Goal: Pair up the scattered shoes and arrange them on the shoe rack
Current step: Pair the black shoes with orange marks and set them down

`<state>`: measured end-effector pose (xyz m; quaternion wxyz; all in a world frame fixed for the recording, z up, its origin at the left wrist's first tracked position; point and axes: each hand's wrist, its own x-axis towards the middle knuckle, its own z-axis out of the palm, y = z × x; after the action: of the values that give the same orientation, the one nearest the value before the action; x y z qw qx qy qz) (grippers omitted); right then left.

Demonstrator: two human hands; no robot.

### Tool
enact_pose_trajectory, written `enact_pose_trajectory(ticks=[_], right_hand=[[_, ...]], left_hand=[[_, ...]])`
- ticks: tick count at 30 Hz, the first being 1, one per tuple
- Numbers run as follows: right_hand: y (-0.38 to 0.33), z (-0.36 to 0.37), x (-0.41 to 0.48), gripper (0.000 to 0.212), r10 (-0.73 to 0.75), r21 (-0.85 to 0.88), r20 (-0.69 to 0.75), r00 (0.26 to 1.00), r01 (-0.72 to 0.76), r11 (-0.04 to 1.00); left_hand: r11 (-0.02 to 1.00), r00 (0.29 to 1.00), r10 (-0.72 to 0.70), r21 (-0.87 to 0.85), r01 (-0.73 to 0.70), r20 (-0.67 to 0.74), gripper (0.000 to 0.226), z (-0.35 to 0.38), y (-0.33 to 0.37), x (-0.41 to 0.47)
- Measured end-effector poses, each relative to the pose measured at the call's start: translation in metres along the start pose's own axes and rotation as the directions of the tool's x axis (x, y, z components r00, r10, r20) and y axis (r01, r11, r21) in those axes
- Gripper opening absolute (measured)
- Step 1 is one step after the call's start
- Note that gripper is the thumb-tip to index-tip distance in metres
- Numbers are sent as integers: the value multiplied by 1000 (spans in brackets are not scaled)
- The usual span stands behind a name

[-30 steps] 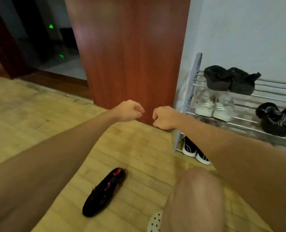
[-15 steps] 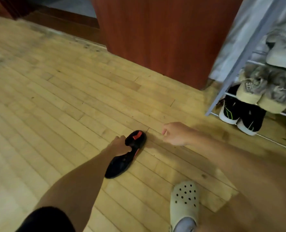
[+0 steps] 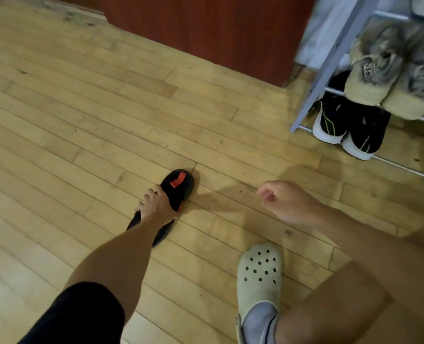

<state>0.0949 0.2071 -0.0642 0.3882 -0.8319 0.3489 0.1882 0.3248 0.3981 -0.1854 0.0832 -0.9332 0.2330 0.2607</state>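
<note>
A black shoe with red marks (image 3: 178,187) lies on the wooden floor at the centre. My left hand (image 3: 156,204) is closed over its middle, fingers wrapped on its left edge. My right hand (image 3: 285,202) hovers to the right of the shoe, loosely curled with nothing in it. The grey metal shoe rack (image 3: 330,63) stands at the upper right. On its bottom bar sits a pair of black sneakers with white soles (image 3: 350,125). Above them is a pair of beige and grey sneakers (image 3: 392,70).
A red-brown wooden panel (image 3: 206,28) stands behind the floor, left of the rack. My foot in a pale green clog (image 3: 259,271) rests on the floor at the lower right. Bare wooden floorboards (image 3: 57,120) stretch to the left.
My head tipped down and closer to the floor. My left hand went from fisted in the air down onto the black shoe and closed on it. My right hand dropped beside it.
</note>
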Motion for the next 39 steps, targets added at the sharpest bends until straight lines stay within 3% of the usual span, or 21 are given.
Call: enact_pose_trajectory(ticks=[5,9,12,14,16,18,20,23,25,27,29,30,32,34,35,37,39], right_hand=[[3,-7,-8,31,43,-21,50,998,-42,999],[-16,-37,-22,37,59,33,-63,996,-57,998],[-30,-70,-38,58,61,88,-200,978,-44,995],[-38,-95,-58,68,55,148,-261,964,-17,989],[-44,-123,-89,59,44,137,-343,938,4,991],[-44,-151,-128,39,44,104,-424,904,1,995],[-36,-176,-173,22,73,173,-437,897,4,985],[-13,-208,-238,17,175,393,-433,884,11,919],[6,-221,-277,20,268,541,-490,830,49,840],[26,-228,-308,29,358,665,-541,761,126,736],[47,-229,-335,26,433,744,-571,697,216,632],[57,-230,-346,24,461,768,-580,672,262,585],[77,-227,-368,23,501,783,-601,623,332,527],[98,-221,-384,22,526,779,-624,578,402,481],[109,-218,-390,23,539,776,-630,559,440,451],[130,-208,-401,28,576,769,-631,519,514,380],[150,-199,-411,34,603,756,-630,490,566,329]], left_hand=[[981,976,192,42,-188,-100,95,-11,14,-16],[863,831,505,137,-487,-234,90,-58,46,-40],[706,654,708,296,-643,-268,96,-114,82,-72],[568,498,823,412,-713,-274,99,-155,110,-103],[396,298,918,554,-732,-262,101,-196,137,-136],[225,85,970,713,-664,-228,103,-233,166,-169],[96,-81,980,794,-600,-179,100,-264,194,-204],[-23,-207,971,818,-574,-118,86,-300,235,-261],[-36,-283,944,799,-600,-169,75,-315,261,-296],[28,-275,913,719,-695,-302,75,-321,284,-323],[104,-196,864,545,-832,-464,78,-315,304,-349],[139,-110,833,397,-907,-542,75,-309,312,-363],[229,200,784,-25,-973,-587,65,-295,328,-394],[305,494,783,-458,-835,-379,53,-279,346,-421],[322,544,814,-621,-715,-204,49,-270,354,-431],[340,481,876,-769,-542,49,48,-253,371,-451],[311,426,901,-799,-515,76,40,-235,386,-466]])
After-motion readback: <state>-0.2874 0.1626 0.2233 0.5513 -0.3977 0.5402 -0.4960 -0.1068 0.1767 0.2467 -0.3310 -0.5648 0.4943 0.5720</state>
